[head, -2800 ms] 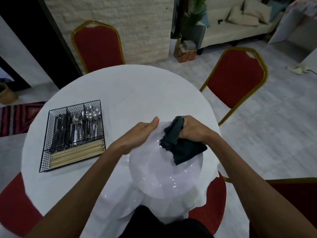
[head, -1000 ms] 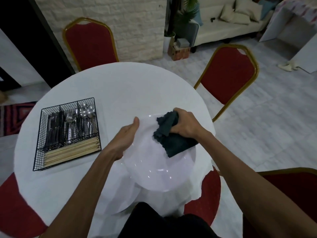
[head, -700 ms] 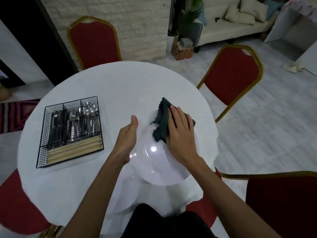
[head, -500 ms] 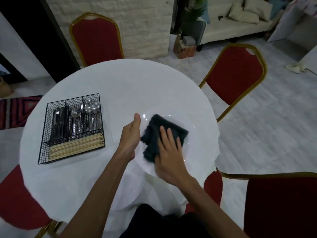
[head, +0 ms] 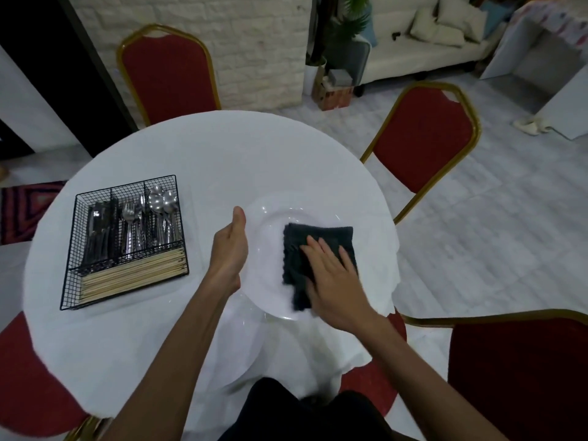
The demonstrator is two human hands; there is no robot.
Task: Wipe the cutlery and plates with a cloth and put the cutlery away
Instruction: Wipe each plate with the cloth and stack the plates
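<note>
A white plate is held above the round white table. My left hand grips its left rim, thumb on top. A dark cloth lies flat in the plate's well, and my right hand presses on it with straight fingers. More white plates lie on the table below, near its front edge. A black wire cutlery basket at the left holds knives, forks, spoons and a row of chopsticks.
Red chairs with gold frames stand around the table: one at the back, one at the right, one at the near right. A sofa and a potted plant are beyond.
The plate has been tipped from tilted toward me to nearly level. My right hand went from gripping the bunched cloth at the rim to pressing it flat and sliding it across the plate.
</note>
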